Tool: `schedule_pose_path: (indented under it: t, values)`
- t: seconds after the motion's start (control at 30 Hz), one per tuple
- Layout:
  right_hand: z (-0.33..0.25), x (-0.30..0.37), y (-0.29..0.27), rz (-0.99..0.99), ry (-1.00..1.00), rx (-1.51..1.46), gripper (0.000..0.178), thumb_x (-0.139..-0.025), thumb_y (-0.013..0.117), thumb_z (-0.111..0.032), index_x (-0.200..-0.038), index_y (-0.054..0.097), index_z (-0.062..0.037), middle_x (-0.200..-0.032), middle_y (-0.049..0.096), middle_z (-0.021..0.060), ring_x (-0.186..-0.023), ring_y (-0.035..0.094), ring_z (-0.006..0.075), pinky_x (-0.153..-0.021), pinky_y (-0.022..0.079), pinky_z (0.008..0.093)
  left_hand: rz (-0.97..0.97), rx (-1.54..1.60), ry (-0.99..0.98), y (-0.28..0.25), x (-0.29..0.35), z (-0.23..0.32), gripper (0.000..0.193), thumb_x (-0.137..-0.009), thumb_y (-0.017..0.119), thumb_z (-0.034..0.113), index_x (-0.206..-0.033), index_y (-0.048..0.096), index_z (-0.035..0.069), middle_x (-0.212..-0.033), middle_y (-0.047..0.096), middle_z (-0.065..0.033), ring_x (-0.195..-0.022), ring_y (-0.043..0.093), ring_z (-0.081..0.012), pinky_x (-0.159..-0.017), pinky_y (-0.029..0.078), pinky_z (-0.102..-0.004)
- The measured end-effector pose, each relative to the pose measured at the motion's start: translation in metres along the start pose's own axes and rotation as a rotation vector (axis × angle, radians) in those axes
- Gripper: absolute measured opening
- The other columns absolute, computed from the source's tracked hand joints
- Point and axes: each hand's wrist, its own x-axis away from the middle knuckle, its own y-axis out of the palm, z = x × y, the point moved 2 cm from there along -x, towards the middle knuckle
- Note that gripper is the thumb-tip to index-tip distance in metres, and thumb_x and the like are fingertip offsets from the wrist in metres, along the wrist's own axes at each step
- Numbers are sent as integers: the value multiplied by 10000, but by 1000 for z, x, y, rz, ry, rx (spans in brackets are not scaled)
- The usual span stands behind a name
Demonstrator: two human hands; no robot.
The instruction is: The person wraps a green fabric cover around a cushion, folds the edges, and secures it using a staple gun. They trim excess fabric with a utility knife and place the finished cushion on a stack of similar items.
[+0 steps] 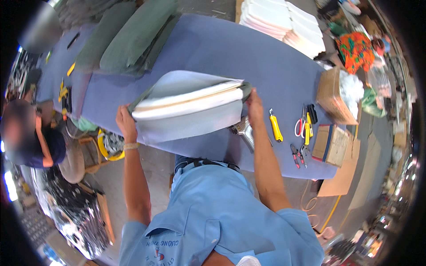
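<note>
Over the blue table [213, 51], the cushion [191, 106] at the frame's centre looks light, soft and bendy, best held by its ends, where the left hand [127, 123] and right hand [254, 109] grip it.

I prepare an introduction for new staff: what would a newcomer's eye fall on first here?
First comes the white-and-grey pad, held over the blue table between the left fingers and the right fingers. Then come the dark green stack at the table's far left and the yellow cutter at right. At upper right, a person's orange clothing stands out.
</note>
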Motion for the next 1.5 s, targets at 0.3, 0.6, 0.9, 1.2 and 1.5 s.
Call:
schedule_pose_path:
  t: [0.3,0.6,0.9,1.2,1.5]
  values:
    - [-89,-36,62,17,-291,-503,539,-1064,548,-436,-820,730,9,-778,690,74,-723,619,163,-701,506,348,21,714,-507,-39,68,-50,281,-1032,532,293,-1086,691,68,-1065,699,-79,-1057,647,-232,-970,495,-367]
    - [-303,170,231,-786,-1608,428,328,-927,686,-368,-752,739,-95,-806,702,82,-933,659,267,-962,462,451,-199,1227,-485,8,138,-52,530,-1111,447,438,-1524,490,109,-1466,581,-78,-1362,538,-247,-1154,424,-419]
    - [-74,207,210,-1082,-1061,496,329,-940,710,-191,-1256,726,-101,-1461,622,121,-1418,516,335,-1202,368,509,-60,515,-650,-101,101,23,705,-1034,564,545,-1472,517,-6,-1407,618,-177,-1253,631,-281,-1074,510,-411]
    - [17,195,81,-779,116,288,362,-1053,629,-352,-1125,740,-16,-1117,759,130,-953,730,192,-862,587,359,-14,417,-877,-71,128,-54,1038,-934,603,727,-1545,399,-87,-1558,481,-244,-1426,489,-338,-1168,390,-457]
    - [75,243,171,-553,620,161,573,-1047,602,-503,-1172,663,53,-1033,746,144,-851,721,215,-746,595,370,-208,641,-909,-57,114,-87,790,-979,722,483,-1481,487,-79,-1437,591,-202,-1318,562,-258,-1123,433,-392]
